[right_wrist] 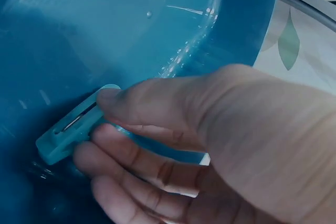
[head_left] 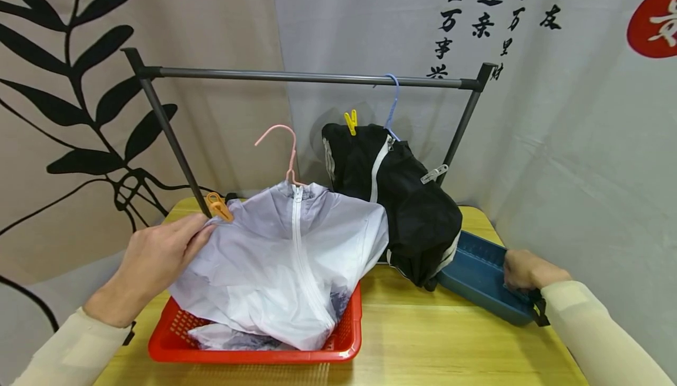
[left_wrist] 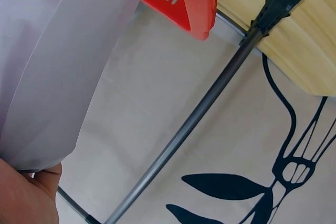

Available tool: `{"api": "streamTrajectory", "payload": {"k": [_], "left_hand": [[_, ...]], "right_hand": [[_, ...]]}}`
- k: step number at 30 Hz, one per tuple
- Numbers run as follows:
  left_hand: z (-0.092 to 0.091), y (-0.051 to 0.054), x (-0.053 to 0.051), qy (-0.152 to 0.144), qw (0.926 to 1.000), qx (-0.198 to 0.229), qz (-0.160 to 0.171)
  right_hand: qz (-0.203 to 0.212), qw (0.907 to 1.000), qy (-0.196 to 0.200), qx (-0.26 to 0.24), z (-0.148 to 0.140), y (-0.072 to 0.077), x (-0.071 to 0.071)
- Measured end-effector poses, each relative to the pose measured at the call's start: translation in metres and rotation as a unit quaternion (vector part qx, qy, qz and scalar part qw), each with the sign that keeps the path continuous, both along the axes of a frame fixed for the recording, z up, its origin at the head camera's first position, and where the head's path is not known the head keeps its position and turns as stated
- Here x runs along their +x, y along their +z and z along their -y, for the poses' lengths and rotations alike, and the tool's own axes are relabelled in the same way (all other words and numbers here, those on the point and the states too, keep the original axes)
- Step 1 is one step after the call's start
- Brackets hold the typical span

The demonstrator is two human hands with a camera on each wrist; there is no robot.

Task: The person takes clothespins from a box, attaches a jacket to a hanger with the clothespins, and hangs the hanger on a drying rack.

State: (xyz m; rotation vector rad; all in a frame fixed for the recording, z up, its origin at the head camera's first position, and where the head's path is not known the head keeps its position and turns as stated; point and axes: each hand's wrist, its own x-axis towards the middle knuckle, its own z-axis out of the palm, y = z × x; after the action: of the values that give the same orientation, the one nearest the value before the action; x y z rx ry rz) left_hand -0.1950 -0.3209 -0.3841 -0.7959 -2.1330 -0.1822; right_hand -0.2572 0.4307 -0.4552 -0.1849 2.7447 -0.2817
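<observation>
A pale lavender-white zip jacket (head_left: 270, 245) hangs on a pink hanger (head_left: 292, 154), whose hook is off the rail. My left hand (head_left: 161, 257) pinches the jacket's shoulder at the left, beside an orange clothespin (head_left: 219, 207) clipped there. In the left wrist view, the thumb and fingers of the left hand (left_wrist: 31, 192) meet at the cloth's edge. My right hand (head_left: 531, 271) reaches into a blue tray (head_left: 476, 268). In the right wrist view, the right hand (right_wrist: 199, 140) pinches a teal clothespin (right_wrist: 73, 127) between thumb and fingers, low inside the tray.
A grey rack rail (head_left: 317, 76) spans the back. A black jacket (head_left: 412, 204) hangs from it on a blue hanger (head_left: 394, 104), with a yellow clothespin (head_left: 351, 121) and a white clothespin (head_left: 435, 174). A red basket (head_left: 254, 356) holding more cloth stands on the wooden table (head_left: 423, 327).
</observation>
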Motion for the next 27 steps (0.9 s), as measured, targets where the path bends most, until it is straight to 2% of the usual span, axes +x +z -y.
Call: {"api": "streamTrajectory", "payload": {"k": [9,14,18,24,27], "left_hand": [[0.000,0.000,-0.002,0.003,1.0000,-0.002,-0.007],[0.001,0.000,-0.002,0.004,1.0000,-0.004,-0.008],[0.001,-0.001,-0.003,0.002,1.0000,-0.003,-0.007],[0.001,-0.001,-0.003,0.000,1.0000,-0.002,-0.004],[0.001,0.000,-0.004,-0.003,1.0000,0.001,-0.001]], "right_hand": [[-0.014,0.9998,0.009,-0.008,0.001,0.005,0.003],[-0.045,0.9986,0.028,-0.006,0.003,0.005,0.005],[-0.059,0.9979,0.026,-0.005,0.007,0.006,0.007],[-0.081,0.9959,0.002,-0.041,0.012,0.011,0.011],[-0.099,0.9936,0.004,-0.053,0.015,0.013,0.013]]}}
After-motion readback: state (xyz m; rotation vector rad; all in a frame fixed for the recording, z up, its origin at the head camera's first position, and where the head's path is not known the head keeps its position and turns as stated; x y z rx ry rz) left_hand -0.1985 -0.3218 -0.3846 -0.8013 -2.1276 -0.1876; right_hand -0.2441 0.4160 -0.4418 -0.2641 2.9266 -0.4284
